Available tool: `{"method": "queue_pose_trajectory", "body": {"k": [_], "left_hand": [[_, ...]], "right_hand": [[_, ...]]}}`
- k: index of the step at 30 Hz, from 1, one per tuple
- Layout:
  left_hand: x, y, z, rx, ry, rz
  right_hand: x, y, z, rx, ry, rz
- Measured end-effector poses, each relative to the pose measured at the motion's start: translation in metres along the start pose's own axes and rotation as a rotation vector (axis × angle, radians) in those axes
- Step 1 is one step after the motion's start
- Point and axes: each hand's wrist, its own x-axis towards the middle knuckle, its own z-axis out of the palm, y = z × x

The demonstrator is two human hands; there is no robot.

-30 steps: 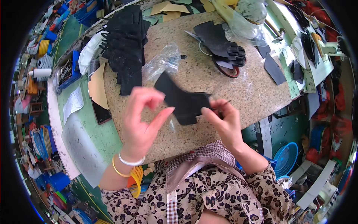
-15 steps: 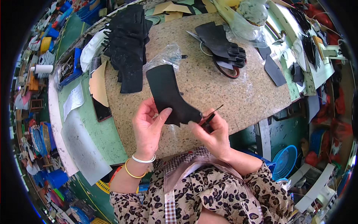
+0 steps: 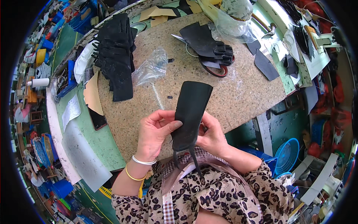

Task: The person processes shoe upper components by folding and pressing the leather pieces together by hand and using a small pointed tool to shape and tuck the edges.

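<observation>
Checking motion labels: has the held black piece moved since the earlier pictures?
Yes: the black piece went right and slightly toward the person against the plastic film; earlier it overlapped that film in view, now not.

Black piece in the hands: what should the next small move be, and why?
Perhaps lower the right hand to gather the strips: two dangle apart from the lower end of the black piece, while the left hand, thumb on the front, steadies its left edge.
</observation>
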Motion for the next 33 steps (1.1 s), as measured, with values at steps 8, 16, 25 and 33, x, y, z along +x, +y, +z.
{"method": "queue_pose_trajectory", "body": {"k": [8, 16, 25, 33], "left_hand": [[0.000, 0.003, -0.003, 0.233, -0.004, 0.000], [0.000, 0.012, -0.003, 0.237, -0.012, -0.032], [-0.005, 0.004, -0.012, 0.290, -0.198, 0.038], [-0.009, -0.003, -0.002, 0.055, -0.028, -0.045]], "right_hand": [[0.004, -0.018, -0.013, -0.232, -0.156, -0.096], [0.011, -0.007, -0.017, 0.243, -0.343, 0.032], [0.017, -0.024, -0.007, -0.175, -0.322, -0.304], [0.021, -0.011, 0.020, -0.505, 0.146, -0.360]]}}
